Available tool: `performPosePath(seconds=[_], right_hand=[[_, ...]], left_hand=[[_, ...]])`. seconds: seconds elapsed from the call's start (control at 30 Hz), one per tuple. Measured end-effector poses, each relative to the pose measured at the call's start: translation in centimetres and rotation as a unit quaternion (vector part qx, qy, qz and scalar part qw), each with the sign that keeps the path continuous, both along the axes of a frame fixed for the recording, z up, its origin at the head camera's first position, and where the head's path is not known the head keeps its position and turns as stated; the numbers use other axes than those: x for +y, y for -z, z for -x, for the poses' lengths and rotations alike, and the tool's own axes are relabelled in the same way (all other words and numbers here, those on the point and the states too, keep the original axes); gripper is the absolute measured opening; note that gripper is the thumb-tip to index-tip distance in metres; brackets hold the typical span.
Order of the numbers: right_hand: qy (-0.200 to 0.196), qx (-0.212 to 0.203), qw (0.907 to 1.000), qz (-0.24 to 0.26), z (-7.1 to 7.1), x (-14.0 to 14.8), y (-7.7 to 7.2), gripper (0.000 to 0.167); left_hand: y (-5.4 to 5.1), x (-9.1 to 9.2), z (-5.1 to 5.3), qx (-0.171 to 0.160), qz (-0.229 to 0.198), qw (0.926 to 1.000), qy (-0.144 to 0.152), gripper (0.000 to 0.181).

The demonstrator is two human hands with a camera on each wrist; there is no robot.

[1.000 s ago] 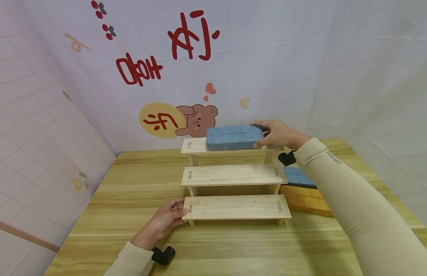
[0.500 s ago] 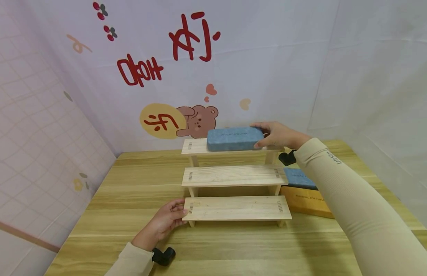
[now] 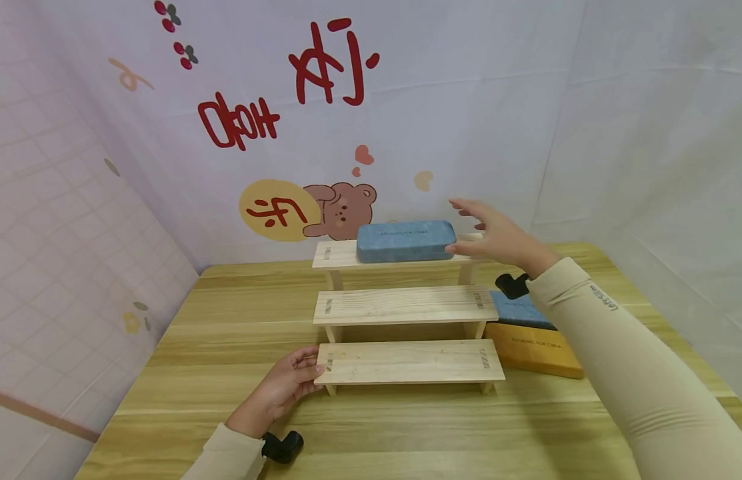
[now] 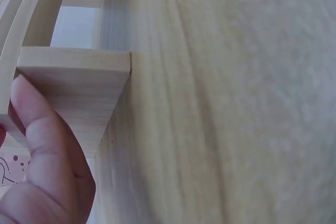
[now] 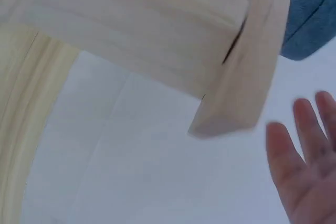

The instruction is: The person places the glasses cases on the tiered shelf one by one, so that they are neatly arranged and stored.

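A three-tier wooden stand [image 3: 407,305] stands on the table, its top board bearing a blue case [image 3: 407,241] that lies flat. My left hand [image 3: 288,383] grips the left end of the lowest board; in the left wrist view the thumb of that hand [image 4: 52,166] presses against the board's edge. My right hand [image 3: 497,233] is just right of the blue case, fingers spread and holding nothing. The right wrist view has the right hand [image 5: 310,166] apart from the stand's end [image 5: 247,66], with part of the blue case [image 5: 310,19] above it.
Right of the stand, a second blue case [image 3: 521,309] and an orange case [image 3: 535,350] lie on the wooden table [image 3: 239,313], partly behind my right sleeve. A white printed cloth [image 3: 479,120] hangs behind the table.
My right hand has let go of the blue case on the top board and moved slightly right, its fingers spreading. The left hand keeps its grip on the lowest board.
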State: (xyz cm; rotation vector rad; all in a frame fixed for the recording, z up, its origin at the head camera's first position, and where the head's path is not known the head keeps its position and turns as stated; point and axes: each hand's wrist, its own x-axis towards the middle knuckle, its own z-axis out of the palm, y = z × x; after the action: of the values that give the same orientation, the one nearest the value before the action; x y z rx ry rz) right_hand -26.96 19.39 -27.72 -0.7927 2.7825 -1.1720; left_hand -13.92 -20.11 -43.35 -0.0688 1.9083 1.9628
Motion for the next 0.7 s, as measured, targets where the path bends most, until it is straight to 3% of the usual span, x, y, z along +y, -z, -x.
performPosePath(seconds=[0.13, 0.33, 0.5, 0.7], right_hand=[[0.03, 0.023, 0.9982, 0.046, -1.5, 1.5, 0.7, 0.081], [0.042, 0.017, 0.9919, 0.119, -3.6, 4.0, 2.1, 0.077], [0.036, 0.015, 0.989, 0.143, -5.3, 6.4, 3.9, 0.075], [0.077, -0.014, 0.9831, 0.166, -7.3, 8.8, 6.4, 0.07]], left_hand=[[0.0, -0.1, 0.0, -0.003, -0.009, 0.9999, 0.003, 0.059], [0.0, -0.1, 0.1, -0.007, -0.019, 0.9998, 0.005, 0.06], [0.1, -0.2, 0.2, -0.013, -0.02, 0.9997, 0.006, 0.061], [0.0, -0.3, 0.3, -0.017, -0.021, 0.9996, 0.011, 0.062]])
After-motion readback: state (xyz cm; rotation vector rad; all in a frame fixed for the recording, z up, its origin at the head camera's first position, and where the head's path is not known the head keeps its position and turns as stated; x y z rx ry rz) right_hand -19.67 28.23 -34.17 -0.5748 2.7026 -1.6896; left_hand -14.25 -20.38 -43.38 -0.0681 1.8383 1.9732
